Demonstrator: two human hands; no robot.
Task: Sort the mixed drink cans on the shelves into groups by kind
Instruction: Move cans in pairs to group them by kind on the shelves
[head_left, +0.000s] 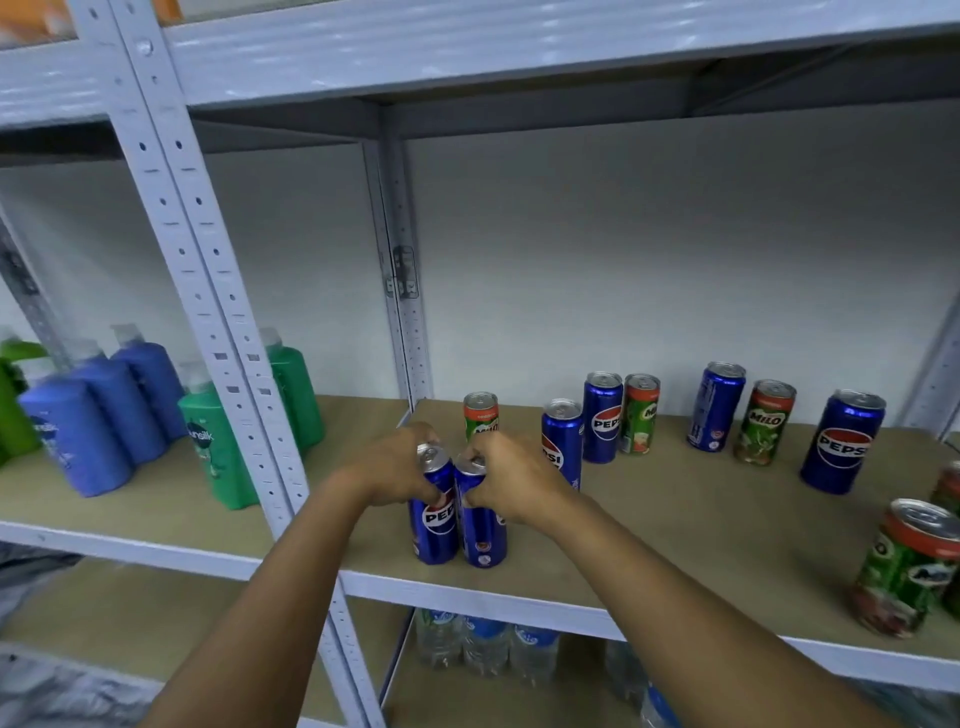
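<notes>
Six Pepsi cans (602, 417), four or five Milo cans (763, 422).

Two blue Pepsi cans (435, 525) upright, touching at the shelf (675, 525) front; more Pepsi and green Milo cans (763, 422) stand mixed behind.

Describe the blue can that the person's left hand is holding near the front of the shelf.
The blue Pepsi can is tall, slim and shiny like metal, with a silver pull-tab top and a red, white and blue logo. It stands upright near the shelf's front edge, pressed against a second blue can. The left hand grips its upper part.
</notes>
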